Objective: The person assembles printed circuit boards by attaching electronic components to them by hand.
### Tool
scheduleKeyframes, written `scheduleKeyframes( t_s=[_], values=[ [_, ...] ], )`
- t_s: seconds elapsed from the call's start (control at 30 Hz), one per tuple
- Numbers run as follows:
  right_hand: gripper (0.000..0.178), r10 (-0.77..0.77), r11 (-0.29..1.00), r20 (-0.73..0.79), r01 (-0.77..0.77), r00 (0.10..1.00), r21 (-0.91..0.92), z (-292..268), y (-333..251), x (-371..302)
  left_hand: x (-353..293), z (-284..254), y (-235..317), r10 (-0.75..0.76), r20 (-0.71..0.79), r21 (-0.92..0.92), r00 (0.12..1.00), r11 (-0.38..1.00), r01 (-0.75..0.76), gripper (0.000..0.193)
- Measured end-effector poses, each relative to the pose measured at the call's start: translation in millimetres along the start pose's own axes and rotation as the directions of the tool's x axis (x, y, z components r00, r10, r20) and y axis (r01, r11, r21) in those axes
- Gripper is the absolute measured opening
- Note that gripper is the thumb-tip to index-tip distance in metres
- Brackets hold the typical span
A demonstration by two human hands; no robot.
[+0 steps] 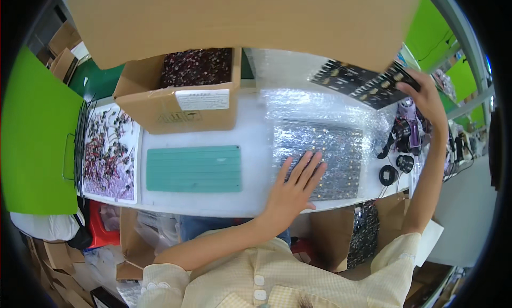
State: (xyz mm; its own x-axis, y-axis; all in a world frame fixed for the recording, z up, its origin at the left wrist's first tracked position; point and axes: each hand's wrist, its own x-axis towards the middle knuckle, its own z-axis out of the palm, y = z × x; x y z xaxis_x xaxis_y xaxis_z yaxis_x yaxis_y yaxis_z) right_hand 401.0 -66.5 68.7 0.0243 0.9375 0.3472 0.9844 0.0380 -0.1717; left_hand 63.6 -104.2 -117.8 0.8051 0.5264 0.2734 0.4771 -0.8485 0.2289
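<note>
My left hand (295, 186) lies flat with fingers spread on clear bubble wrap (293, 103). Under the plastic lies a flat grey sheet (336, 164) dotted with small pale spots, perhaps a panel of boards. Out to the right and raised, my right hand (428, 97) grips black circuit board panels (368, 87) with notched edges and pale patches. Their upper edge passes behind a large brown cardboard flap. A green ribbed rectangular plate (193, 169) rests on the white table (250, 169) to the left of my left hand.
An open cardboard box (186, 113) of small dark parts stands at the back left. Far left is a white tray (140, 164) of small wired pieces. Black round parts (388, 175) and a purple device (410, 121) sit at the right. The brown cardboard flap (245, 20) hangs across the top.
</note>
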Motion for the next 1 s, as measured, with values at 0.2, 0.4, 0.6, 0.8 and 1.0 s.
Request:
scheduleKeyframes(
  t_s=[0.2,0.4,0.6,0.8,1.0],
  values=[
    [0.033,-0.031,0.910,-0.123,-0.023,0.992,-0.414,-78,20,-117,-51,-43,-27,-0.080,0.084,-0.202,0.993,0.975,0.095,0.084],
    [0.035,0.252,0.854,-0.020,-0.232,0.967,-0.466,-147,-32,-262,-104,-123,-84,-0.269,0.043,-0.513,0.962,0.820,0.252,0.056],
    [0.023,0.297,0.841,0.026,-0.248,0.955,-0.480,-124,-165,-223,-156,-135,-121,-0.640,-0.228,-0.384,0.734,0.751,0.537,0.023],
    [0.033,-0.072,0.918,0.199,-0.013,0.977,0.397,-41,-219,-130,-178,-117,-135,-0.695,-0.355,-0.155,0.626,0.704,0.693,0.022],
    [0.024,-0.227,0.861,0.159,0.122,0.961,0.494,89,-327,-10,-190,-77,-111,-0.633,-0.189,-0.068,0.751,0.771,0.633,0.050]
  ],
)
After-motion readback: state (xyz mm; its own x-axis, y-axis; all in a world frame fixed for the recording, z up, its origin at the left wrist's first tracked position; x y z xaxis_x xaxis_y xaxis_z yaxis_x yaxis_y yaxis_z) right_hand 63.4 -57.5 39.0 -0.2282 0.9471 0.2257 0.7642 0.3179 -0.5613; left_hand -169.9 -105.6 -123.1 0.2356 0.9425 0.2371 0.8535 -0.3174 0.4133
